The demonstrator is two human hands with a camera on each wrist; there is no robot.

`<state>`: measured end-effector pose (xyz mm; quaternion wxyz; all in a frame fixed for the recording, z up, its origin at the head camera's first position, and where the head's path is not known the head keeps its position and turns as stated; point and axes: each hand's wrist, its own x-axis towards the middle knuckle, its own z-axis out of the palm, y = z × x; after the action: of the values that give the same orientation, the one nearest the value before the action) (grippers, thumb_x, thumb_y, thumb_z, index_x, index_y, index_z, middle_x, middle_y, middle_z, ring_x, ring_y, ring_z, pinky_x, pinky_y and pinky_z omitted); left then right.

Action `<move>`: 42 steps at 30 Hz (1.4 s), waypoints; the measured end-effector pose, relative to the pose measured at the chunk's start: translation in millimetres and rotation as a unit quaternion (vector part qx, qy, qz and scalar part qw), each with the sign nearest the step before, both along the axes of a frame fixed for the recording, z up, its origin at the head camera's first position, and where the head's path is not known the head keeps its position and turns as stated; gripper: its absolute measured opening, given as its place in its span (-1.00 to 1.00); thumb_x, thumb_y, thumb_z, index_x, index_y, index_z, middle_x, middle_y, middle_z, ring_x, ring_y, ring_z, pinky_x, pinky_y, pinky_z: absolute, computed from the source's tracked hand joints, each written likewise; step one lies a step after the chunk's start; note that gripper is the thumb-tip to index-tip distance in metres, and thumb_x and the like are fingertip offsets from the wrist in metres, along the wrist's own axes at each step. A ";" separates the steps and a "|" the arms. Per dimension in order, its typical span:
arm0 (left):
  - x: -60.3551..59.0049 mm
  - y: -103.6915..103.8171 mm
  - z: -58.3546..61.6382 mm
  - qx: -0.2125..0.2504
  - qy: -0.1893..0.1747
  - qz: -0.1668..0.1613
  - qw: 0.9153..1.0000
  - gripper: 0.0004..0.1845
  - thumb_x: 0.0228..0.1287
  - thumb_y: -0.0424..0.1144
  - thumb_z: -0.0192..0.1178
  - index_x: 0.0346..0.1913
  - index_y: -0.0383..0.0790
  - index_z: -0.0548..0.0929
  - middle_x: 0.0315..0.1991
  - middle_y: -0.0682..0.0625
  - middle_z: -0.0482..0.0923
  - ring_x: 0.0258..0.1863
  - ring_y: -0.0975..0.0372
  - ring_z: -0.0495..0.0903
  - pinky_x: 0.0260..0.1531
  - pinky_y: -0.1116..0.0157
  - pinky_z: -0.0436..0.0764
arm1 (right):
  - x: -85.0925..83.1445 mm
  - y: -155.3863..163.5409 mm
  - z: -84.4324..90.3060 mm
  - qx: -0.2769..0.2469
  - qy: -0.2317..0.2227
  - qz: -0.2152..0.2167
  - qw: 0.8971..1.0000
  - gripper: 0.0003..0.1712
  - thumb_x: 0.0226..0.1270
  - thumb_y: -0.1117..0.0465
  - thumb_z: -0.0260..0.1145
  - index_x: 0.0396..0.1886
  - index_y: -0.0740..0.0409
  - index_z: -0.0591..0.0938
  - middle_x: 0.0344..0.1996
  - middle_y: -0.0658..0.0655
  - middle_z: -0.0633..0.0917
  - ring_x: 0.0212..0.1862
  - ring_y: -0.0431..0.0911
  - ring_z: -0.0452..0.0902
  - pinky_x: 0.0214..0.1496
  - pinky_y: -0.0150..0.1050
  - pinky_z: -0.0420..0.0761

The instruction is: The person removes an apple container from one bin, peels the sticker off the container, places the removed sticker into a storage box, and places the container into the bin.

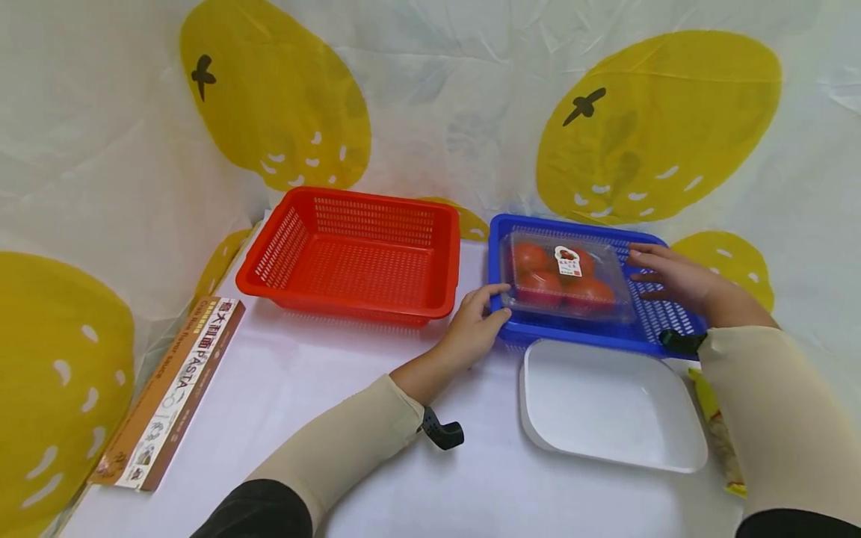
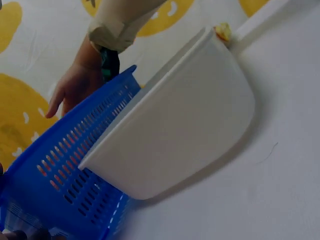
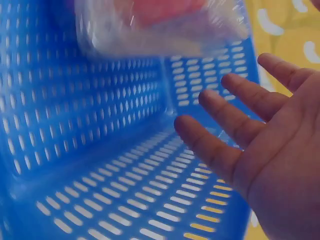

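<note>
A clear plastic box [image 1: 615, 261] of tomatoes [image 1: 538, 285], with a white label on its lid, sits in the blue basket [image 1: 578, 333], towards its left side. My left hand [image 1: 467, 332] grips the basket's left end near the front corner, index finger over the rim beside the box and thumb lower on the rim; its other fingers are largely hidden. At the opposite end, my right hand [image 1: 679, 282] hovers over the basket, holding nothing. In the right wrist view its fingers [image 3: 240, 120] are spread apart, a short way from the box.
In front of the blue basket stands a white tub [image 1: 605, 407]. A yellow packet [image 1: 718, 430] lies right of it, partly behind my right sleeve. The red basket [image 1: 363, 276] stands at the back left, and a pasta box [image 1: 171, 392] lies along the left edge.
</note>
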<state>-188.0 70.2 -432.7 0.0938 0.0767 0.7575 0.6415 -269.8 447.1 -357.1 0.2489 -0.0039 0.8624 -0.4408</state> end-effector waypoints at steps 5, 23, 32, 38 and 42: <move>-2.7 -2.0 -5.2 0.020 0.000 -0.019 1.000 -0.55 0.63 -0.22 0.15 0.48 0.12 0.54 0.42 -0.09 0.40 0.17 0.13 0.59 0.23 0.14 0.64 | -11.1 -0.3 -5.4 0.024 -0.038 0.016 0.999 0.04 0.73 -0.33 -0.14 0.74 0.25 -0.30 0.65 0.53 -0.07 0.58 0.55 -0.06 0.51 0.49 0.17; -5.2 -5.8 -18.4 0.034 0.004 -0.059 0.998 -0.52 0.66 -0.16 0.14 0.52 0.22 0.46 0.46 -0.03 0.35 0.15 0.18 0.58 0.16 0.22 0.68 | -43.4 3.3 -33.6 0.065 -0.103 0.058 0.991 0.16 0.62 -0.48 -0.15 0.72 0.35 -0.16 0.60 0.52 0.10 0.57 0.46 0.04 0.51 0.37 0.33; -6.2 -11.2 -18.6 0.011 0.028 -0.082 0.996 -0.50 0.68 -0.14 0.12 0.56 0.17 0.42 0.47 -0.13 0.34 0.24 0.09 0.60 0.22 0.20 0.65 | -39.9 1.7 -45.3 0.020 -0.080 0.054 0.995 0.15 0.65 -0.43 -0.16 0.71 0.27 -0.40 0.60 0.53 0.03 0.57 0.46 0.01 0.56 0.42 0.15; -7.0 -14.0 -15.6 -0.003 0.027 -0.100 0.995 -0.49 0.69 -0.10 0.11 0.58 0.21 0.38 0.48 -0.18 0.30 0.30 0.04 0.56 0.25 0.18 0.63 | -36.3 -1.8 -36.7 -0.068 -0.066 0.018 0.995 -0.11 0.69 -0.27 -0.07 0.60 -0.07 -0.35 0.54 0.28 0.08 0.27 -0.03 0.47 0.26 -0.06 0.65; -9.3 -14.8 -17.5 -0.006 0.026 -0.103 0.994 -0.49 0.69 -0.10 0.10 0.58 0.22 0.37 0.50 -0.20 0.28 0.32 0.03 0.54 0.28 0.14 0.61 | -34.6 -2.4 -33.8 -0.100 -0.052 -0.005 0.994 -0.22 0.71 -0.18 0.00 0.53 -0.11 -0.26 0.41 0.12 0.14 0.15 -0.15 0.53 0.16 -0.16 0.70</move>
<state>-197.3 55.4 -450.2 0.1403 0.1702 0.7515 0.6217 -304.5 444.7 -390.9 0.2897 -0.0019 0.8001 -0.5253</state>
